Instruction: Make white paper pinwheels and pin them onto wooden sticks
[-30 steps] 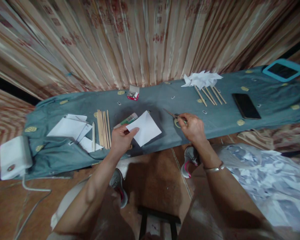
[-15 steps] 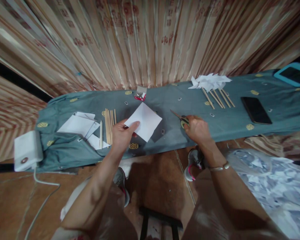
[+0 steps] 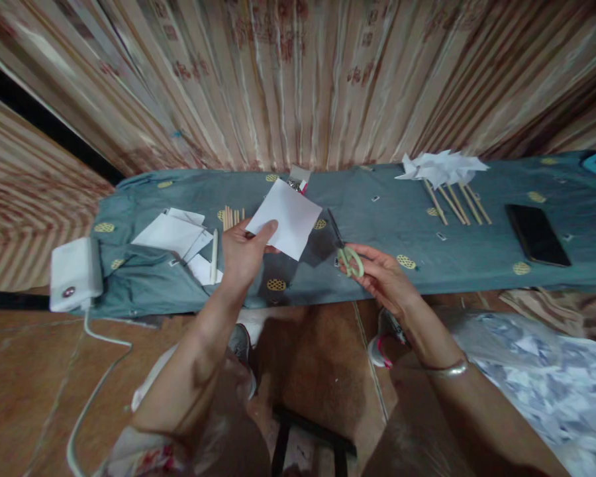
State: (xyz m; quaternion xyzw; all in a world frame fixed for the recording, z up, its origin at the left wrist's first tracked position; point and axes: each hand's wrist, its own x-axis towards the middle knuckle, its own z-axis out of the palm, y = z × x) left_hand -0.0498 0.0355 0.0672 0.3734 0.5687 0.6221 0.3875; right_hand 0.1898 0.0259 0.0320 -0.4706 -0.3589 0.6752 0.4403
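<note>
A square sheet of white paper (image 3: 291,217) is pinched at its left corner between the thumb and fingers of my left hand (image 3: 246,255), held above the cloth. To its right, my right hand (image 3: 382,275) grips scissors (image 3: 348,258) by their pale green handles, the dark blades pointing up and away from me. The blade tips are close to the paper's right corner but apart from it. Behind the paper, a small open box (image 3: 300,177) with shiny metal bits is partly covered. Thin wooden sticks (image 3: 232,216) lie beyond my left hand, which hides their lower part.
White paper sheets (image 3: 171,235) and a white stick (image 3: 214,257) lie left. A white power bank (image 3: 76,275) with a cable sits at the left end. White paper pinwheels (image 3: 442,167) on sticks and a black phone (image 3: 537,234) lie right. A bag of paper scraps (image 3: 551,377) stands below right.
The scissors have turned more upright and come nearer the paper, with my right hand rolled and its fingers more extended. The paper has risen over part of the box. The view has shifted slightly.
</note>
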